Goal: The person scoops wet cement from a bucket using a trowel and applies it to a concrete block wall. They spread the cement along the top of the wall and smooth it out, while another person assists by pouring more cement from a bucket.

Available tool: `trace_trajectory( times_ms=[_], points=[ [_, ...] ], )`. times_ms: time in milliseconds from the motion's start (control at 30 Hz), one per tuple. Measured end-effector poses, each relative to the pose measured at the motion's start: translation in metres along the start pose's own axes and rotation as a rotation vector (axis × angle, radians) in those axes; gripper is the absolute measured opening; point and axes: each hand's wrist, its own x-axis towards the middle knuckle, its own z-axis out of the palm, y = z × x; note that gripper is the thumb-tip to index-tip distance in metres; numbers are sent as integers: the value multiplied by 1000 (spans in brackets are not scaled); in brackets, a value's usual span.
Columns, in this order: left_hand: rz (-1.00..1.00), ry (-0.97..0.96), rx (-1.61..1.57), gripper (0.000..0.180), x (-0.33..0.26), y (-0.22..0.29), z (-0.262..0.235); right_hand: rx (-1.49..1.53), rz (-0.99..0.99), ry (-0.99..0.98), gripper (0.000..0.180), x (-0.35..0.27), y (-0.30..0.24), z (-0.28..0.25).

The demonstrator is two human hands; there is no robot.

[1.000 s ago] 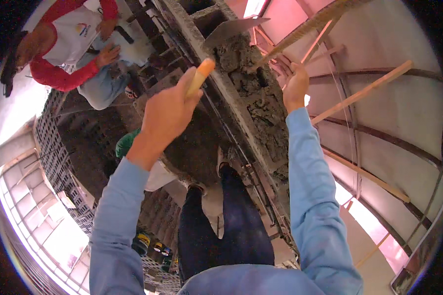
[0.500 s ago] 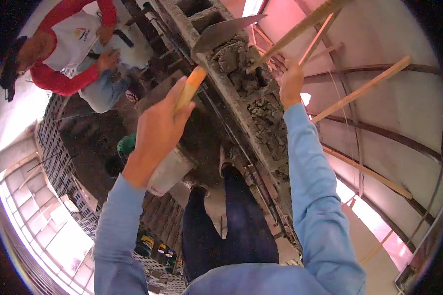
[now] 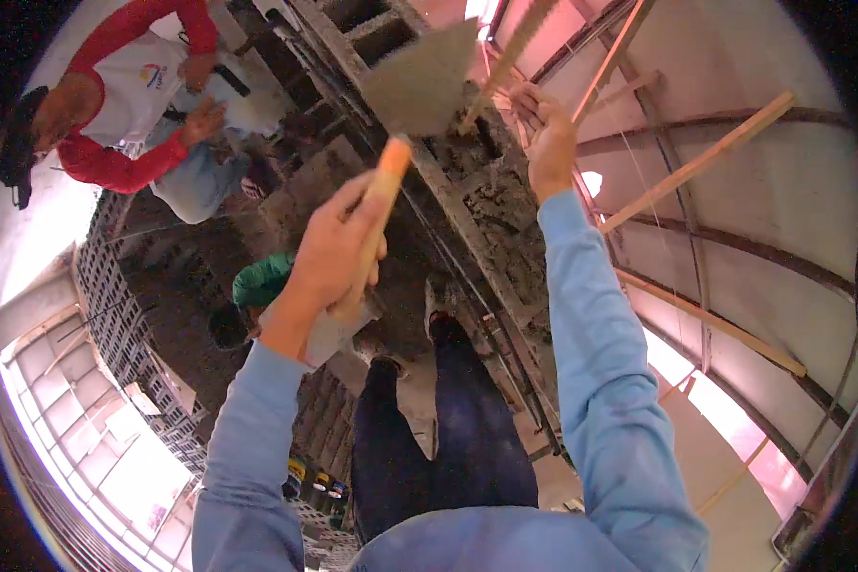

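My left hand (image 3: 338, 238) is wrapped around the wooden handle of a trowel (image 3: 424, 81), whose orange handle end (image 3: 398, 153) points up. The broad grey blade hangs over the hollow block wall (image 3: 439, 181). My right hand (image 3: 548, 138) is closed, its fingers curled at a slender wooden stick (image 3: 505, 71); exactly where they grip it is hard to see. The stick's lower end reaches the wall top beside the blade. Rough wet mortar (image 3: 515, 224) lies along the blocks, partly hidden behind the trowel.
A co-worker (image 3: 124, 105) in red sleeves sits at upper left. Another person in a green top (image 3: 262, 278) is lower down, partly behind my left arm. Metal bars (image 3: 491, 329) run along the wall. Timber props (image 3: 701, 162) slant at the right.
The trowel blade has turned from nearly edge-on to showing its broad face. My left hand has moved right and a little up. The stick stands steeper, and my right hand has shifted slightly left.
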Motion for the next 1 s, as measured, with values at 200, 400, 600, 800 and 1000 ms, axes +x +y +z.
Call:
trace_trajectory(
  times_ms=[200,400,600,800,1000],
  points=[
    [94,-72,-6,53,12,9,2,5,13,-28,50,8,1,-6],
    [64,-74,-35,53,8,6,4,-35,5,-53,51,3,-1,2],
    [97,11,-1,49,1,-3,-10,23,47,-27,50,1,-9,7],
    [364,218,413,47,44,-39,-31,53,86,-2,37,1,-12,25],
    [456,239,840,46,58,-47,-47,-35,20,-59,38,6,-5,10]
  ],
)
